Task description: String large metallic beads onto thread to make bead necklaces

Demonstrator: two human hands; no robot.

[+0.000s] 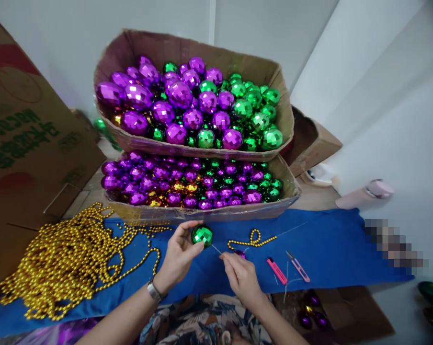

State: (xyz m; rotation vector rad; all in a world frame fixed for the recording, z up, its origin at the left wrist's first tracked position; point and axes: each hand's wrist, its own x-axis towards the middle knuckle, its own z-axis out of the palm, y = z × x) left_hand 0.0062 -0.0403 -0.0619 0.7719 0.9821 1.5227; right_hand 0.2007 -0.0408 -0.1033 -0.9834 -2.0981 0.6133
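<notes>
A shiny green faceted ball (202, 235) is held up in my left hand (178, 254), the thumb and fingers closed around its left side. My right hand (241, 274) pinches a thin pale string (217, 249) that runs up to the ball's lower right. Just behind my right hand lies a purple ball (240, 254), mostly hidden by the fingers. A short gold bead strand (253, 243) curls on the blue cloth (331, 249) beyond it. To the right rest a pink utility knife (277, 270) and pink-handled thread snips (298, 266).
Two cardboard boxes, an upper one (188, 149) and a lower one (202, 213), hold purple, green and gold balls ahead. A heap of gold bead strands (65, 258) covers the left side. A large carton (29, 143) stands far left, a pink bottle (363, 194) at right.
</notes>
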